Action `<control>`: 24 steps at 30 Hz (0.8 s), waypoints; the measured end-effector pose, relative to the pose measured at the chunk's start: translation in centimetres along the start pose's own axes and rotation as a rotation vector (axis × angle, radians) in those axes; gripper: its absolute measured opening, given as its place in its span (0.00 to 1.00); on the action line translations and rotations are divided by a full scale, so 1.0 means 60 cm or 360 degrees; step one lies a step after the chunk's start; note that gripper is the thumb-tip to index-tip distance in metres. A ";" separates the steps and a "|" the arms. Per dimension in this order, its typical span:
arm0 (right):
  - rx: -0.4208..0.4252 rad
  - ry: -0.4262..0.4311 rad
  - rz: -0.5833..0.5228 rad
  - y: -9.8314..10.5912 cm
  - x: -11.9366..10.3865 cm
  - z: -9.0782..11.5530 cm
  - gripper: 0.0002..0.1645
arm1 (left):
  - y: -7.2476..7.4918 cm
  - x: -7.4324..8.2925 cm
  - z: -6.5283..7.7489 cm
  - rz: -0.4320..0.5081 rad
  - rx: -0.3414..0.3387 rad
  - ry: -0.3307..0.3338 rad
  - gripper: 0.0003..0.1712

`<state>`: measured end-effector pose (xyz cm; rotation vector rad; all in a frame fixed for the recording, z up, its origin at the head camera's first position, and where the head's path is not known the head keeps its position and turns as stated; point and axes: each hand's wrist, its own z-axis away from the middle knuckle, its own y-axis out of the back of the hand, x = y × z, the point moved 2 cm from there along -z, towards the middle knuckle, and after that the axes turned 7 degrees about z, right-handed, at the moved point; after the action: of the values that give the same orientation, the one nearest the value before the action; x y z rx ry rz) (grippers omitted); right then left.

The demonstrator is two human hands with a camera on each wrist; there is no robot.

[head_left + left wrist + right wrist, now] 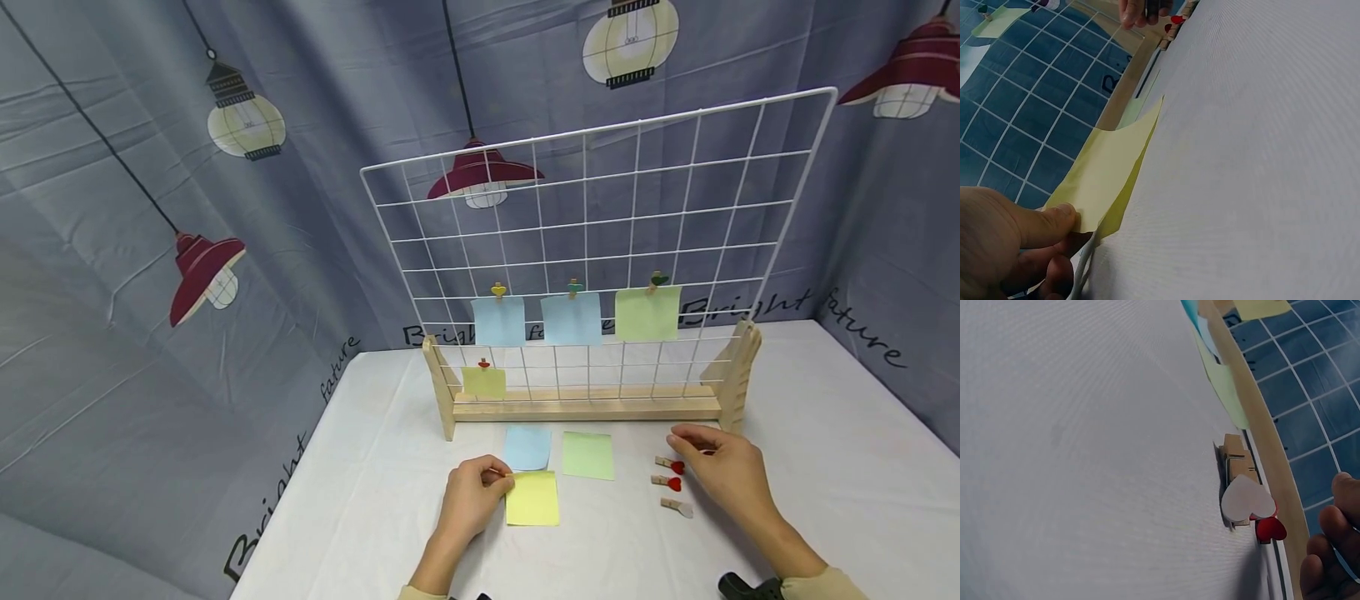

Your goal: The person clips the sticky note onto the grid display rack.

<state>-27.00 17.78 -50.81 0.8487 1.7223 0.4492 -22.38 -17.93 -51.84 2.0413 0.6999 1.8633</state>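
Observation:
My left hand (pixel 474 496) pinches the edge of a yellow sticky note (pixel 532 498) between thumb and fingers; in the left wrist view the note (pixel 1107 169) is bent, its far end lifted. A blue note (pixel 527 447) and a green note (pixel 588 456) lie just beyond it. My right hand (pixel 723 471) hovers with bent fingers beside several small wooden clothespins. Two have red hearts, one of them a red-heart clothespin (pixel 667 482), and the nearest is a white-heart clothespin (pixel 677 507). A dark red spot shows under the right fingers; whether they hold a clothespin, I cannot tell.
Behind the notes stands a white wire grid (pixel 585 223) in a wooden base (pixel 585 410). Clothespins hold two blue notes, a green note (pixel 647 314) and a smaller yellow-green note (pixel 484 382) on it. A patterned curtain (pixel 315 208) surrounds the white table (pixel 360 500).

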 end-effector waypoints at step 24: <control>-0.0199 0.0012 0.0109 -0.009 0.025 0.006 0.14 | 0.016 0.019 -0.006 0.0121 0.0018 -0.0047 0.05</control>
<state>-27.00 18.49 -52.29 0.8183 1.6577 0.6005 -22.52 -18.17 -50.31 2.1263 0.6350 1.8698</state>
